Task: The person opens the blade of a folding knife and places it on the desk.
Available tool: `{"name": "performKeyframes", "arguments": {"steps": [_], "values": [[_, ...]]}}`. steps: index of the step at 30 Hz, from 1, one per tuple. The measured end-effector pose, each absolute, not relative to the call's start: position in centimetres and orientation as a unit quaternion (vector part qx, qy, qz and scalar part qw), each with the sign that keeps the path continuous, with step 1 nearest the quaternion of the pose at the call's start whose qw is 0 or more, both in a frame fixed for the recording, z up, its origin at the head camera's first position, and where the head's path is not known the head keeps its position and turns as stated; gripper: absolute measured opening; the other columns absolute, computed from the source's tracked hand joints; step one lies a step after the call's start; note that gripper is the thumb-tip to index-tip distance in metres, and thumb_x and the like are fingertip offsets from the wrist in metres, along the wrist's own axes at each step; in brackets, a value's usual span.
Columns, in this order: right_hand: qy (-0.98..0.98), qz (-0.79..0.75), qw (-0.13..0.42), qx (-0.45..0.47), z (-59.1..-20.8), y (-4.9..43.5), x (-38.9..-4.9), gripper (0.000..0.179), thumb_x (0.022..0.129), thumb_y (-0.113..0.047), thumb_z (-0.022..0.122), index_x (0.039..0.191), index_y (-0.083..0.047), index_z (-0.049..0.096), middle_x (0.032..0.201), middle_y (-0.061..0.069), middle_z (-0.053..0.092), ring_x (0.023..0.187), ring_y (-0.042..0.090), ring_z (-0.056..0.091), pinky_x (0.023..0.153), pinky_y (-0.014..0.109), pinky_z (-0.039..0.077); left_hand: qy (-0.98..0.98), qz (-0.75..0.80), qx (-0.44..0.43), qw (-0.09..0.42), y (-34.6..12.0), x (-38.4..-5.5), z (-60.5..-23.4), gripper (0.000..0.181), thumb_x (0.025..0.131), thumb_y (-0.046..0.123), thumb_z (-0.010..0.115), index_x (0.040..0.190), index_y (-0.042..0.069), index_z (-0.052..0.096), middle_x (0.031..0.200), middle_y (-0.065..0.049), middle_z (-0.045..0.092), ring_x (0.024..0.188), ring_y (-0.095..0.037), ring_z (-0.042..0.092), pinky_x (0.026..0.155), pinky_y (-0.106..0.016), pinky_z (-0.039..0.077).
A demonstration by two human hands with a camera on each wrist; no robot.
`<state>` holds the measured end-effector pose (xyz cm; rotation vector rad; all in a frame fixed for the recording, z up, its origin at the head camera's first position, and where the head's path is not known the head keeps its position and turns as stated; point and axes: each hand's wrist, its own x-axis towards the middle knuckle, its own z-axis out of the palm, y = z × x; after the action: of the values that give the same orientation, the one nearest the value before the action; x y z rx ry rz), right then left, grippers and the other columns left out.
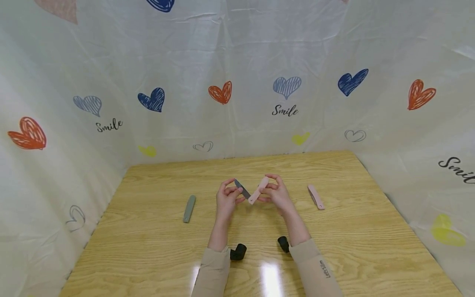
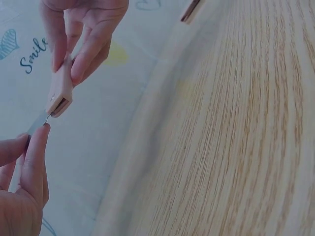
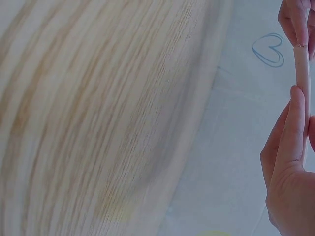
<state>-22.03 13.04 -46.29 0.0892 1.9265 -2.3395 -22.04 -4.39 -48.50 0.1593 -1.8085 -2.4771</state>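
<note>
Over the middle of the table, both hands hold a pink folding knife (image 1: 258, 191) partly unfolded, its grey blade and pink handle making a V in the head view. My left hand (image 1: 225, 201) pinches the grey blade (image 1: 241, 188) between thumb and fingers. The handle (image 2: 60, 87) is gripped by my right hand (image 1: 281, 196), fingers along its sides. In the left wrist view, the blade leaves the handle's slotted end close to the left fingertips (image 2: 43, 132). The right wrist view shows the handle (image 3: 301, 71) nearly edge-on.
A green folded knife (image 1: 189, 209) lies to the left on the wooden table (image 1: 148, 247), and another pink folded knife (image 1: 316, 197) to the right. Black devices (image 1: 239, 251) sit at both wrists. White curtain (image 1: 252, 53) with printed hearts surrounds the table's back and sides.
</note>
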Motion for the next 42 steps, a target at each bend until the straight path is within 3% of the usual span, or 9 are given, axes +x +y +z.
{"name": "performKeyframes", "arguments": {"steps": [12, 22, 27, 34, 42], "values": [[0.606, -0.793, 0.049, 0.04, -46.3, 12.9, -22.1, 0.055, 0.091, 0.013, 0.054, 0.14, -0.006, 0.034, 0.093, 0.009, 0.058, 0.083, 0.02, 0.067, 0.073, 0.037, 0.061, -0.561, -0.823, 0.071, 0.05, -4.3, -21.3, -48.1, 0.043, 0.093, -0.01, 0.056, 0.133, -0.002, 0.04, 0.085, -0.004, 0.054, 0.079, -0.013, 0.063, 0.07, -0.032, 0.061], [0.578, -0.813, 0.028, 0.065, -46.4, 12.9, -22.1, 0.054, 0.093, 0.013, 0.052, 0.138, -0.007, 0.031, 0.096, 0.009, 0.057, 0.083, 0.02, 0.067, 0.072, 0.032, 0.061, -0.522, -0.844, 0.085, 0.085, -3.5, -21.1, -48.2, 0.045, 0.094, -0.012, 0.051, 0.133, -0.006, 0.032, 0.095, -0.015, 0.052, 0.082, -0.021, 0.064, 0.069, -0.03, 0.061], [0.56, -0.825, 0.022, 0.072, -46.6, 12.7, -22.3, 0.052, 0.093, 0.013, 0.052, 0.136, -0.007, 0.03, 0.097, 0.009, 0.055, 0.082, 0.018, 0.066, 0.073, 0.032, 0.061, -0.513, -0.847, 0.097, 0.102, -3.2, -21.0, -48.1, 0.042, 0.095, -0.01, 0.051, 0.132, -0.003, 0.033, 0.097, -0.015, 0.052, 0.089, -0.024, 0.062, 0.07, -0.03, 0.061], [0.539, -0.839, 0.017, 0.078, -46.6, 12.6, -22.2, 0.052, 0.095, 0.013, 0.05, 0.137, -0.007, 0.026, 0.099, 0.01, 0.052, 0.083, 0.017, 0.065, 0.076, 0.034, 0.06, -0.486, -0.858, 0.104, 0.129, -2.7, -20.9, -48.1, 0.037, 0.095, -0.011, 0.05, 0.126, 0.001, 0.034, 0.095, -0.016, 0.049, 0.087, -0.023, 0.061, 0.075, -0.037, 0.06], [0.516, -0.852, 0.002, 0.09, -46.6, 12.2, -22.2, 0.053, 0.094, 0.013, 0.05, 0.136, -0.008, 0.026, 0.102, 0.012, 0.05, 0.086, 0.018, 0.062, 0.078, 0.035, 0.06, -0.449, -0.873, 0.104, 0.158, -2.1, -20.8, -47.8, 0.037, 0.095, -0.011, 0.05, 0.125, -0.001, 0.032, 0.094, -0.011, 0.045, 0.085, -0.02, 0.06, 0.071, -0.031, 0.061]]}}
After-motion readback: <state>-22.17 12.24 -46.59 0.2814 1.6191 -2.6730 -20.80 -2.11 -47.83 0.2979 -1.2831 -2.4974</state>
